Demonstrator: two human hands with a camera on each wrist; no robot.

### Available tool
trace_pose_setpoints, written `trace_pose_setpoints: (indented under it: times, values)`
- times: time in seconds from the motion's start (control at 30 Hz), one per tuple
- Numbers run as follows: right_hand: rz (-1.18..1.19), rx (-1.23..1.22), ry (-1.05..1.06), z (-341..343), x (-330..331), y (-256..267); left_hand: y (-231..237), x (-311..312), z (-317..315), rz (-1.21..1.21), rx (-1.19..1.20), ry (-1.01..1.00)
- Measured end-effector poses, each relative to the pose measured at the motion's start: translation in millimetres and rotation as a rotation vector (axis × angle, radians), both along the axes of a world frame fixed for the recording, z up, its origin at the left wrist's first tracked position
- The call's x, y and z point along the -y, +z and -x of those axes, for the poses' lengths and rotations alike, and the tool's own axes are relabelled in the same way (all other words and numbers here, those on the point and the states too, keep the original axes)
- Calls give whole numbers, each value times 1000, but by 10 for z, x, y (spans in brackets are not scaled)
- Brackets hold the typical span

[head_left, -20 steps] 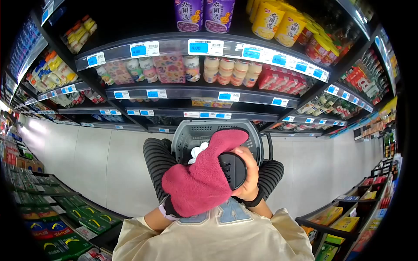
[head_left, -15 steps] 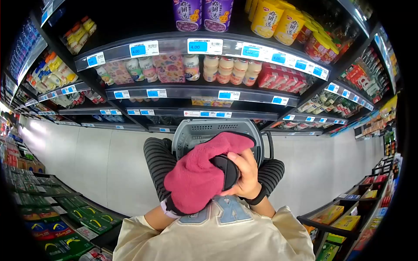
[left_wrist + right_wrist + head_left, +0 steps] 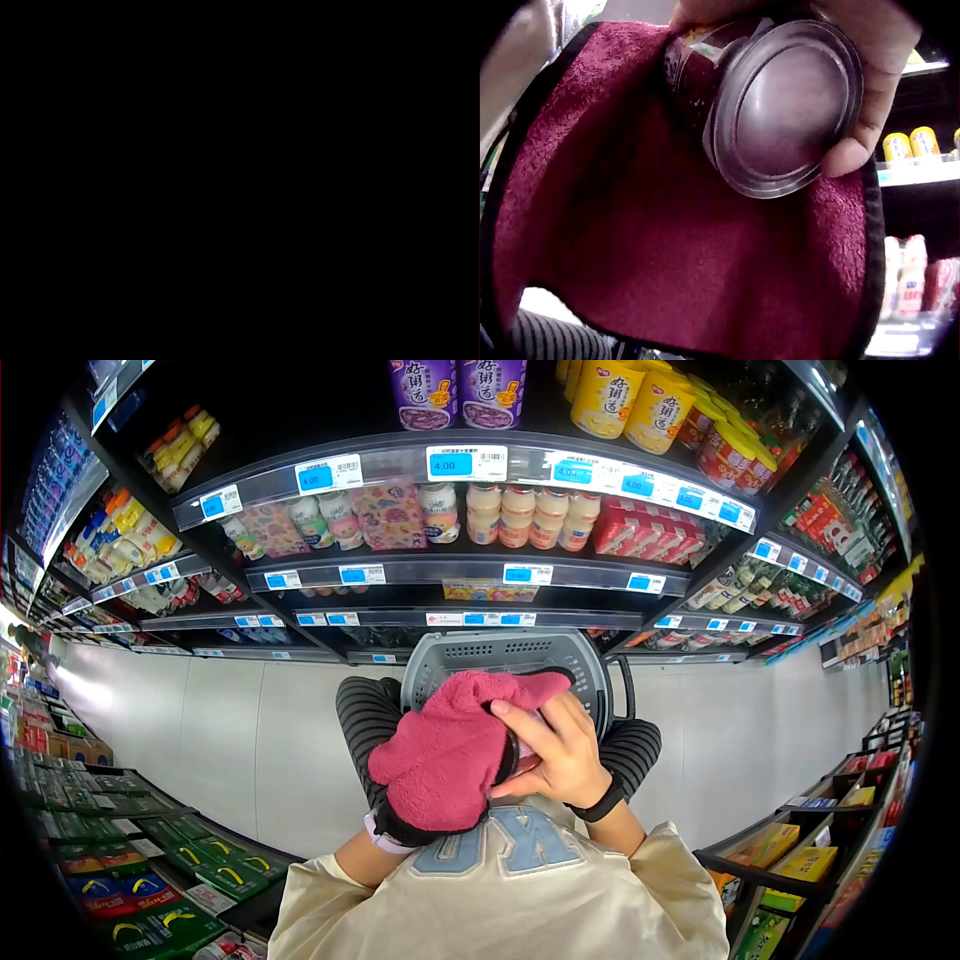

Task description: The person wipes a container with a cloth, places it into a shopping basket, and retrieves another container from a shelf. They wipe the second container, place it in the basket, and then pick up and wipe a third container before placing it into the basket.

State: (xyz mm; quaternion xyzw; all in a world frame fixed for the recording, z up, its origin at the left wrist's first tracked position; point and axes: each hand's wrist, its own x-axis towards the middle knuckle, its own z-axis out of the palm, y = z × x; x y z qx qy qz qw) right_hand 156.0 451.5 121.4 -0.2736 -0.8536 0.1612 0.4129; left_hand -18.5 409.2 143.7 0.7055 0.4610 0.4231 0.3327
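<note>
With the right hand (image 3: pixel 560 755) gripping the can (image 3: pixel 791 112) against the cloth (image 3: pixel 440 750) near the basket (image 3: pixel 500 634), it seems best to steady its base and press the cloth evenly round its side, though the left hand is covered and its grip cannot be told.

Printed 好粥道 on the purple cans (image 3: pixel 424 395) and again on the yellow cans (image 3: pixel 606 400) of the upper shelf. Marked 4.00 on the middle tag (image 3: pixel 466 463) under the purple cans, beside a barcode, and likewise on the left tag (image 3: pixel 328 477). Lettered with a pale-blue X on the shirt (image 3: pixel 440 910). Not legible on the held can (image 3: pixel 787 112): too blurred.
</note>
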Motion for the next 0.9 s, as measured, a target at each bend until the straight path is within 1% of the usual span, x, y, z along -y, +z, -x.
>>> trace_pose_setpoints:
  times: [0.03,0.07,0.13,0.2,0.27,0.33,0.37,0.43,0.47,0.5,0.53,0.57,0.63,0.7,0.83,0.9]
  values:
    - [-66,57,-2,4,6,18,-2,8,15,-14,-19,-3]
    - [-62,88,1,3,15,38,22,6,20,-12,-19,-2]
    - [-69,86,7,6,12,45,106,-25,28,-50,-142,7]
    - [-77,84,12,5,12,47,129,-41,48,-63,-104,-8]
    - [-129,161,-40,6,25,41,110,-23,39,-74,-67,-22]
    - [-159,189,-59,-29,-2,-11,69,11,-27,63,78,83]
    - [-189,219,-78,-40,-14,-29,110,1,-45,64,76,82]
    - [-189,201,-84,-35,-3,23,253,-31,-73,79,-33,49]
    - [-152,191,-99,-33,13,41,195,-5,-54,81,-34,47]
    - [-117,182,-115,-37,21,48,86,42,-21,144,-68,69]
    - [-116,183,-117,-47,20,48,26,68,-6,206,-102,90]
    - [-110,172,-132,-59,19,50,4,72,7,207,-103,97]
    - [-107,161,-147,-67,11,61,13,47,-14,180,-31,78]
    - [-181,152,-129,-68,7,76,63,6,-46,166,60,46]
    - [-204,170,-157,-55,38,40,146,-54,-122,180,204,-41]
    - [-228,178,-157,-59,55,42,136,-74,-117,164,190,-56]
